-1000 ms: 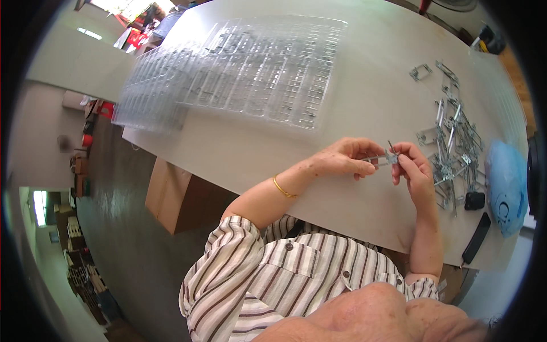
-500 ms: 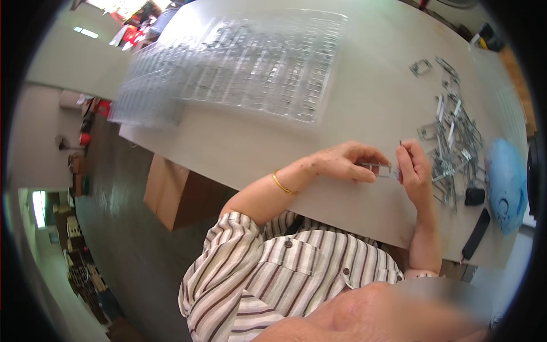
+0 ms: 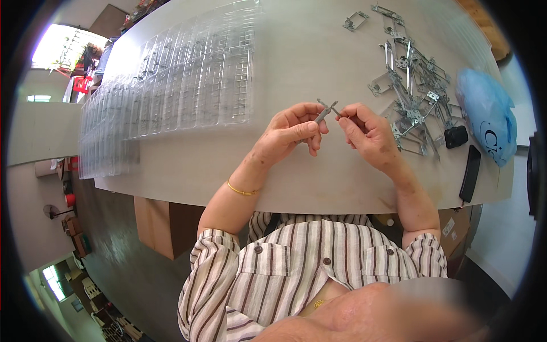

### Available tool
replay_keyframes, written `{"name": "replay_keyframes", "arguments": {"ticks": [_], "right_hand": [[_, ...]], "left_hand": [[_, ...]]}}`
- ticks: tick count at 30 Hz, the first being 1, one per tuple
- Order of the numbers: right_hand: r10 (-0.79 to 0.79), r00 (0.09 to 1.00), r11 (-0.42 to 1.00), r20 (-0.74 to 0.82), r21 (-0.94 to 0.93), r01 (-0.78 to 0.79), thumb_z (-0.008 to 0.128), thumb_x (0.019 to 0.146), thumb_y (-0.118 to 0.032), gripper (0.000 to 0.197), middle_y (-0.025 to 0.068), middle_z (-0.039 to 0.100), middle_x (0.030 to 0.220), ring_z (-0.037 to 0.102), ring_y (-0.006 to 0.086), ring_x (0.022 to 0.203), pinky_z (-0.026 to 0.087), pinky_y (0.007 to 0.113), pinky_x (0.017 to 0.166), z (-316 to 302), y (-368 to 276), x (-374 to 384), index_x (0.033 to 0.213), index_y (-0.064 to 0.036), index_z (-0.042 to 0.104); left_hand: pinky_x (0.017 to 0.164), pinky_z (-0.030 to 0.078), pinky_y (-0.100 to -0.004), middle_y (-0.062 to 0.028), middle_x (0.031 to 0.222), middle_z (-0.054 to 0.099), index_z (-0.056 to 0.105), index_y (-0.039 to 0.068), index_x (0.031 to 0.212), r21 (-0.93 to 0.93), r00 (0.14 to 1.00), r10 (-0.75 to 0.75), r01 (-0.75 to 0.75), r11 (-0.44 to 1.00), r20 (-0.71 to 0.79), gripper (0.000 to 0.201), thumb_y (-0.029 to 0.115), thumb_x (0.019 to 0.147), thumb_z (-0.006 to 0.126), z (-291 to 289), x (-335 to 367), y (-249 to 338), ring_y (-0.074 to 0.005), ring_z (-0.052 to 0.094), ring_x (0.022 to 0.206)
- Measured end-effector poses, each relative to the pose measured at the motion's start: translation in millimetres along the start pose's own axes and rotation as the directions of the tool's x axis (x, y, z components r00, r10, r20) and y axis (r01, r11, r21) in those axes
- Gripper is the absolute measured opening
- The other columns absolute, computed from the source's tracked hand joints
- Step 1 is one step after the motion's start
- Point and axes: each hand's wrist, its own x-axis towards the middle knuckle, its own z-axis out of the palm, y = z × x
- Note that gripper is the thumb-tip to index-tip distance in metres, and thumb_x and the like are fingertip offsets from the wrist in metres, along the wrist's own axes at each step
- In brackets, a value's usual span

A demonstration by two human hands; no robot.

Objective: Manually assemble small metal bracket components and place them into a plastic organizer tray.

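Note:
My left hand [image 3: 295,132], with a gold bangle on its wrist, pinches a small grey metal bracket [image 3: 323,115] between thumb and fingers. The bracket is tilted, its forked end pointing up toward my right hand. Opposite it, my right hand [image 3: 369,135] is closed on a thin dark metal pin [image 3: 337,113], mostly hidden by the fingertips. The pin's tip is at the bracket's end; whether they touch I cannot tell. To the right of my right hand lies a loose pile of similar metal brackets [image 3: 411,108], some with long rods.
Clear plastic compartment trays [image 3: 191,80] holding small metal parts cover the table's left side. One bracket [image 3: 356,21] lies apart at the back. On the right are a blue plastic bag [image 3: 484,108], a small black object [image 3: 456,137] and a black strip-shaped object [image 3: 470,171]. A cardboard box [image 3: 154,225] stands below.
The whole view has shifted, with trays and pile further left. The bracket in my left hand has turned from flat to tilted upward. My right hand now points its pin toward the bracket's end.

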Motion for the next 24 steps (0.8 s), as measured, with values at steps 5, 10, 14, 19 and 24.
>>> {"name": "replay_keyframes", "arguments": {"ticks": [5, 10, 14, 19, 24], "right_hand": [[0.031, 1.000, 0.999, 0.002, -0.035, -0.031, 0.062, 0.099, -0.012, 0.010, -0.0013, 0.058, 0.066, 0.054, 0.0048, 0.059, 0.042, 0.023, 0.053, -2, -4, 0, 0.102, -0.0027, 0.062], [0.085, 0.996, 0.996, 0.023, 0.024, -0.085, 0.062, 0.099, -0.012, 0.009, -0.0015, 0.057, 0.064, 0.054, 0.0047, 0.057, 0.041, 0.023, 0.051, -1, -9, 0, 0.101, -0.0034, 0.062], [0.072, 0.997, 0.997, 0.005, 0.011, -0.072, 0.063, 0.098, -0.012, 0.008, -0.0027, 0.057, 0.064, 0.051, 0.0037, 0.056, 0.039, 0.023, 0.050, 0, -5, 0, 0.099, -0.0037, 0.062], [-0.051, 0.998, 0.990, -0.032, -0.132, 0.046, 0.065, 0.097, -0.010, 0.007, -0.0038, 0.054, 0.064, 0.044, 0.0036, 0.055, 0.036, 0.024, 0.050, -2, 2, 1, 0.096, -0.0034, 0.062], [-0.142, 0.989, 0.972, -0.049, -0.196, 0.130, 0.065, 0.095, -0.008, 0.006, -0.0009, 0.052, 0.063, 0.043, 0.0056, 0.056, 0.036, 0.026, 0.050, -2, 3, 0, 0.096, -0.0034, 0.061]], "left_hand": [[0.063, 0.057, -0.0330, -0.0157, 0.105, 0.065, 0.053, -0.001, 0.134, 0.059, 1.000, 0.022, -0.021, 0.998, -0.017, 0.042, 0.014, 0.097, 0.065, 0, 0, 0, -0.0200, 0.067, 0.077], [0.063, 0.056, -0.0325, -0.0155, 0.106, 0.065, 0.054, -0.002, 0.133, 0.110, 1.000, 0.022, -0.019, 0.994, -0.022, 0.041, 0.012, 0.096, 0.066, 1, -1, 2, -0.0194, 0.066, 0.078], [0.064, 0.056, -0.0321, -0.0150, 0.106, 0.065, 0.055, -0.002, 0.132, 0.147, 0.999, 0.019, -0.013, 0.989, -0.037, 0.041, 0.011, 0.095, 0.067, -1, 0, 3, -0.0190, 0.066, 0.078], [0.065, 0.056, -0.0311, -0.0145, 0.106, 0.066, 0.057, -0.002, 0.130, 0.198, 0.999, 0.005, 0.002, 0.980, -0.031, 0.044, 0.014, 0.093, 0.072, 0, -1, 3, -0.0182, 0.066, 0.079], [0.066, 0.056, -0.0308, -0.0146, 0.106, 0.067, 0.058, -0.002, 0.130, 0.261, 0.997, -0.047, 0.063, 0.963, -0.068, 0.046, 0.015, 0.091, 0.074, 8, -2, 4, -0.0173, 0.066, 0.079]]}}
